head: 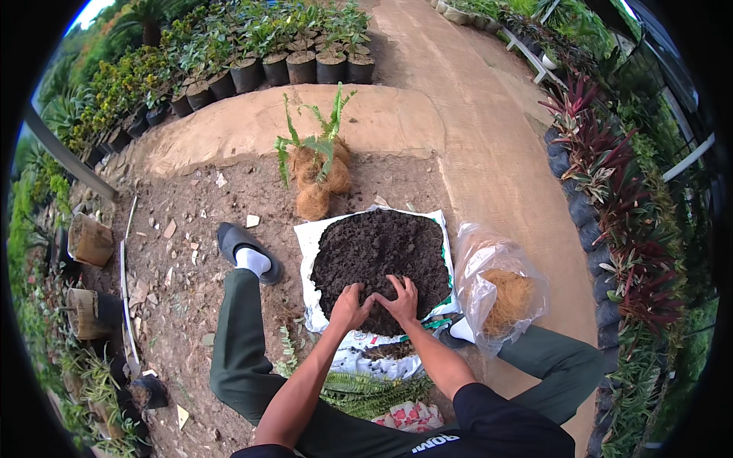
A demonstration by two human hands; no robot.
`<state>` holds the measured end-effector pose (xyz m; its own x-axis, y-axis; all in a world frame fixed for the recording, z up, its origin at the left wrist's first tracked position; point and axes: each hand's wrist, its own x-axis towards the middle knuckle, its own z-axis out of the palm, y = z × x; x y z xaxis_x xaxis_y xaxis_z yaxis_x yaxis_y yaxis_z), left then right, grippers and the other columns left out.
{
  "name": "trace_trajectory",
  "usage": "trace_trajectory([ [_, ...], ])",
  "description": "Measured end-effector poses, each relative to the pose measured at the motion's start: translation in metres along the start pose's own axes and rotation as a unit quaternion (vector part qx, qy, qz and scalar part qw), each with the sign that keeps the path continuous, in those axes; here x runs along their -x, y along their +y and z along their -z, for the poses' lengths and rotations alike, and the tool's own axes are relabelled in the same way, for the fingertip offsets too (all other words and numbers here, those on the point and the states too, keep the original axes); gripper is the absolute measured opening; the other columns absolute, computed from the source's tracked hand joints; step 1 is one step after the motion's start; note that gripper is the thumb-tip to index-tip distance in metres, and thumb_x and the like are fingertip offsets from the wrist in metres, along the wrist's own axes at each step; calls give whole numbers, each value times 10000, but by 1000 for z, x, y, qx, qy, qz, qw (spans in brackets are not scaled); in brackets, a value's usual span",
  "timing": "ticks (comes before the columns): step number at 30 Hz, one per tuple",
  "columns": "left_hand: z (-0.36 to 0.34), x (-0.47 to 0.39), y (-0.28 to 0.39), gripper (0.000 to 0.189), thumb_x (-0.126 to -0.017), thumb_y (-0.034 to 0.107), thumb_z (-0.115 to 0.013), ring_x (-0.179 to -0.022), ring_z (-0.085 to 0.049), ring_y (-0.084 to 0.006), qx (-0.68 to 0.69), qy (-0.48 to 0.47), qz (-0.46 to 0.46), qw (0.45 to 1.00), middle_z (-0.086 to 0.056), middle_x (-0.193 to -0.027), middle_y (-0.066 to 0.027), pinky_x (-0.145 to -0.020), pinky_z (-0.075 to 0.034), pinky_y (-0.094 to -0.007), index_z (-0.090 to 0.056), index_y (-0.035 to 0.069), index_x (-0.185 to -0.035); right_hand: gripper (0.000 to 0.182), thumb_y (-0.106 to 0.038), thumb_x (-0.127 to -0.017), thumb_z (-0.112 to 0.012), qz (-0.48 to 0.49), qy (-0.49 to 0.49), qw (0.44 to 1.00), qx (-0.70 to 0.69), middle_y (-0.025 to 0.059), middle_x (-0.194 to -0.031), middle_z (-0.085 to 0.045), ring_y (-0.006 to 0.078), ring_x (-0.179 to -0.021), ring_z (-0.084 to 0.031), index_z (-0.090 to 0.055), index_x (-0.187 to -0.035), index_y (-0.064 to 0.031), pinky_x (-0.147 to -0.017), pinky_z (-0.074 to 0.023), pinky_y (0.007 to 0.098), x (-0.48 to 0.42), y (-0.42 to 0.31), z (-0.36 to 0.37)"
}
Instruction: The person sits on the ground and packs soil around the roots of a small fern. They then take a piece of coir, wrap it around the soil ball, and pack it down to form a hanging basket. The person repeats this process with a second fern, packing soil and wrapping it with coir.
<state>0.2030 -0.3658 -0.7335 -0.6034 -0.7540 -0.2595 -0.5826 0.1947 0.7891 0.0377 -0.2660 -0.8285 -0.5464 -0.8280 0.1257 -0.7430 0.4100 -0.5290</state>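
Note:
Dark loose soil (pixel 383 246) fills an open white plastic sack (pixel 309 246) on the ground between the person's legs. Both hands are at the near part of the soil, thumbs nearly touching. My left hand (pixel 350 309) has its fingertips down at the soil, and my right hand (pixel 402 300) has its fingers spread and bent over it. Whether a little soil lies between the fingers cannot be seen. Beyond the sack, fern plants (pixel 323 143) stand with their roots in balls of brown coconut fiber (pixel 313 201). A clear plastic bag (pixel 475 257) holding more fiber (pixel 507 297) lies right of the sack.
Cut fern fronds (pixel 378 392) and a floral cloth (pixel 412 416) lie close to the body. Potted plants in black bags (pixel 302 67) line the far left; red-leaved plants (pixel 607 166) edge the concrete path (pixel 504 143) at right. Old pots (pixel 90 239) stand at left.

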Motion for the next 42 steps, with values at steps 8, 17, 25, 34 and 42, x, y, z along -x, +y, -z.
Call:
trace_trajectory([
  [8,-2,-3,1,485,-930,372,-642,-1091,-624,-423,24,12,-14,1000,-638,-1159,-273,-934,-504,-466,-603,-39,-1184,557,-483,-745,-829,-7,37,998,-44,131,-1077,-627,343,-1047,-623,-698,-1132,-105,-900,-504,470,0,-5,7],
  [17,-7,-9,17,604,-984,506,-553,-1110,-650,-286,256,-30,106,960,-663,-1182,-230,-942,-498,-374,-597,-41,-1235,711,-487,-823,-783,-283,-25,833,-475,94,-1333,-598,194,-1266,-516,-563,-1373,-92,-1099,-348,424,-37,15,41],
  [25,-8,-23,27,831,-929,732,-420,-1294,-482,-324,627,-110,217,740,-480,-1423,-160,-1096,-359,-481,-386,129,-1499,390,-336,-991,-624,-133,31,836,-531,55,-1192,-632,163,-1136,-548,-635,-1190,-1,-1006,-414,320,-33,-77,89],
  [34,-16,-37,16,632,-989,565,-370,-1310,-501,-330,813,-165,167,533,-525,-1433,-138,-1133,-368,-518,-503,131,-1428,418,-405,-1023,-449,160,56,979,-112,168,-1508,-412,460,-1419,-307,-621,-1308,-152,-1148,-217,616,-20,-144,101],
  [42,-2,-28,59,536,-974,534,-420,-1283,-516,-320,764,-111,233,591,-551,-1394,-111,-1117,-371,-534,-555,185,-1358,674,-601,-1009,-358,134,-91,969,-186,145,-1606,-292,432,-1506,-138,-369,-1541,-187,-1129,-53,728,-30,-108,104],
])
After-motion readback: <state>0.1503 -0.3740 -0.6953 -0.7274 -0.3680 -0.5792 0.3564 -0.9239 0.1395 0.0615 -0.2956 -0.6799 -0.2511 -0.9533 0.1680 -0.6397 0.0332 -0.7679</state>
